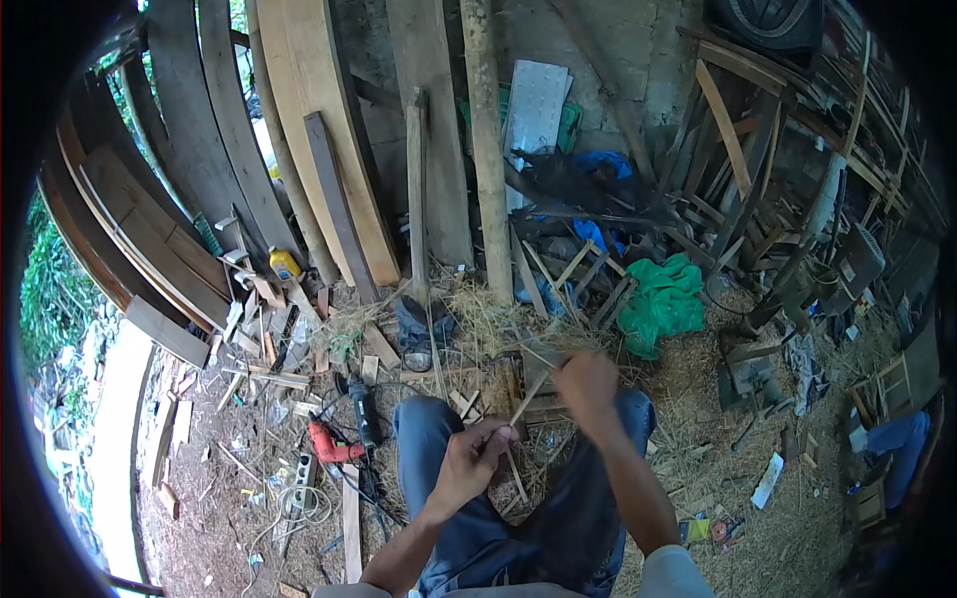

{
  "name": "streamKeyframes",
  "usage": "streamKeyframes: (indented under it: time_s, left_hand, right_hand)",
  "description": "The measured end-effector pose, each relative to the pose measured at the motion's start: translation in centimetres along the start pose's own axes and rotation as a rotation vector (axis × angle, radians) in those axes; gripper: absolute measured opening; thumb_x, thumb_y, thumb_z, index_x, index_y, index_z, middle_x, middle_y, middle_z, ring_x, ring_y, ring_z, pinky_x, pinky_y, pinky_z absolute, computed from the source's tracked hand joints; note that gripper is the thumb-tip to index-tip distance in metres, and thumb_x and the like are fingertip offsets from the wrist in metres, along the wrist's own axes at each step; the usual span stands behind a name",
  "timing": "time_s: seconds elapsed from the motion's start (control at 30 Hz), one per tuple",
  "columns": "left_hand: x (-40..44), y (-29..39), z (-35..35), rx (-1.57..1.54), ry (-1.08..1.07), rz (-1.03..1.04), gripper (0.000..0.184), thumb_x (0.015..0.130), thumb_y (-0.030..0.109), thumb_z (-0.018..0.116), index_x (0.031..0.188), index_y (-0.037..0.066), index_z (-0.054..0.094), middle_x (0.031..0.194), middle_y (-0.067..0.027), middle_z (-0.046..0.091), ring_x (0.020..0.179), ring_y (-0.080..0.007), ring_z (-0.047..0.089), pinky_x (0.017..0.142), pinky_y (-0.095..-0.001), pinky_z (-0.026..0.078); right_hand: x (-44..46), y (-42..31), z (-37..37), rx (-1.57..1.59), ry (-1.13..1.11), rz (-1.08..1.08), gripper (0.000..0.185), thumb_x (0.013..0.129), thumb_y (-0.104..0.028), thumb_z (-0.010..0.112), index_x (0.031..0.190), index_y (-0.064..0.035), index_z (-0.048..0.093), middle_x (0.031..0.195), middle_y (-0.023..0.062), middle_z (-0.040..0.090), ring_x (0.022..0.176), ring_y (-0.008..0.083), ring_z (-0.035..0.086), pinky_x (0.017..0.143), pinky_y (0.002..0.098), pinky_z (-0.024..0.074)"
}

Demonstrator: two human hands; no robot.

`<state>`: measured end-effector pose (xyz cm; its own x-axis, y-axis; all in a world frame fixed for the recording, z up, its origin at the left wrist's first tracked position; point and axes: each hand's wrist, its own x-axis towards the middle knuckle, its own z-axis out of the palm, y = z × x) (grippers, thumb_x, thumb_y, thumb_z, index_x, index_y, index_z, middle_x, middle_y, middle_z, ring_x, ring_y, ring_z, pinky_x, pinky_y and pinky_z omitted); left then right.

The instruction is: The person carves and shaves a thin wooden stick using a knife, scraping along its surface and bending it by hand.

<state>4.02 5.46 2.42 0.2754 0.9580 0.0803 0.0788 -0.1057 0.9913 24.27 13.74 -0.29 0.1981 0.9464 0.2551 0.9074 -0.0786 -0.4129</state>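
Observation:
Between the person's knees, my left hand (476, 460) is closed on a thin pale strip (529, 397), which slants up and to the right from the fingers. A further length of strip hangs below this hand. My right hand (588, 389) is a closed fist above the right knee, near the upper end of the strip. Its fingers are turned away and partly hidden, so what they hold cannot be made out. Beneath the hands, a low wooden piece (543, 407) lies on the ground between the legs.
A red drill (333, 443), a dark power tool (365, 414) and a power strip (302, 480) with cords lie left of the legs. A green plastic bag (663, 299) is ahead to the right. Boards (309, 130) lean on the wall; wood scraps and shavings cover the ground.

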Motion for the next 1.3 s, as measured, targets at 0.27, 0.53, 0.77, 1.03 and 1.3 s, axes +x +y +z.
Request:
streamKeyframes:
  time_s: [0.27, 0.53, 0.77, 1.03, 1.3]
  left_hand:
    - [0.4, 0.7, -1.4, 0.193, 0.174, 0.073, 0.012, 0.090, 0.008, 0.058, 0.095, -0.001, 0.064, 0.062, -0.0086, 0.059, 0.051, -0.0076, 0.048, 0.047, -0.0274, 0.038]
    - [1.4, -0.1, -1.3, 0.314, 0.237, 0.133, 0.011, 0.088, 0.007, 0.059, 0.095, 0.000, 0.064, 0.059, -0.0119, 0.057, 0.045, -0.0128, 0.049, 0.045, -0.0290, 0.037]
    - [1.8, 0.8, -2.1, 0.322, 0.250, 0.072, 0.012, 0.089, 0.008, 0.059, 0.094, 0.000, 0.064, 0.061, -0.0127, 0.059, 0.049, -0.0140, 0.053, 0.046, -0.0290, 0.039]
    - [0.9, -0.4, -2.2, 0.374, 0.340, 0.164, 0.009, 0.089, 0.006, 0.058, 0.092, 0.000, 0.065, 0.060, -0.0109, 0.058, 0.049, -0.0096, 0.053, 0.047, -0.0262, 0.038]
    - [0.6, 0.1, -1.9, 0.399, 0.326, 0.182, 0.008, 0.087, 0.006, 0.062, 0.092, 0.000, 0.064, 0.061, -0.0097, 0.060, 0.046, -0.0074, 0.047, 0.044, -0.0250, 0.036]
  right_hand:
    - [-2.4, -2.9, -2.3, 0.252, 0.106, -0.149, 0.017, 0.074, -0.021, 0.066, 0.068, -0.0050, 0.067, 0.058, 0.0161, 0.060, 0.057, 0.0331, 0.062, 0.057, 0.0418, 0.0507]
    - [0.4, -2.4, 0.8, -0.053, 0.039, -0.096, 0.017, 0.078, -0.021, 0.062, 0.071, -0.0077, 0.069, 0.059, 0.0146, 0.062, 0.053, 0.0335, 0.060, 0.054, 0.0447, 0.0471]
    - [-0.8, -3.8, 2.2, -0.026, 0.106, -0.276, 0.014, 0.077, -0.021, 0.062, 0.077, -0.0098, 0.071, 0.064, 0.0178, 0.063, 0.058, 0.0335, 0.064, 0.059, 0.0452, 0.0506]
    - [2.5, 0.0, 1.0, -0.087, 0.047, 0.019, 0.027, 0.080, -0.028, 0.065, 0.074, -0.0015, 0.068, 0.063, 0.0144, 0.064, 0.059, 0.0302, 0.065, 0.055, 0.0392, 0.0521]
    - [-1.6, -3.6, -0.5, 1.213, -0.361, 0.142, 0.023, 0.089, -0.026, 0.063, 0.084, -0.0037, 0.065, 0.059, -0.0030, 0.049, 0.050, 0.0061, 0.039, 0.047, 0.0266, 0.0292]
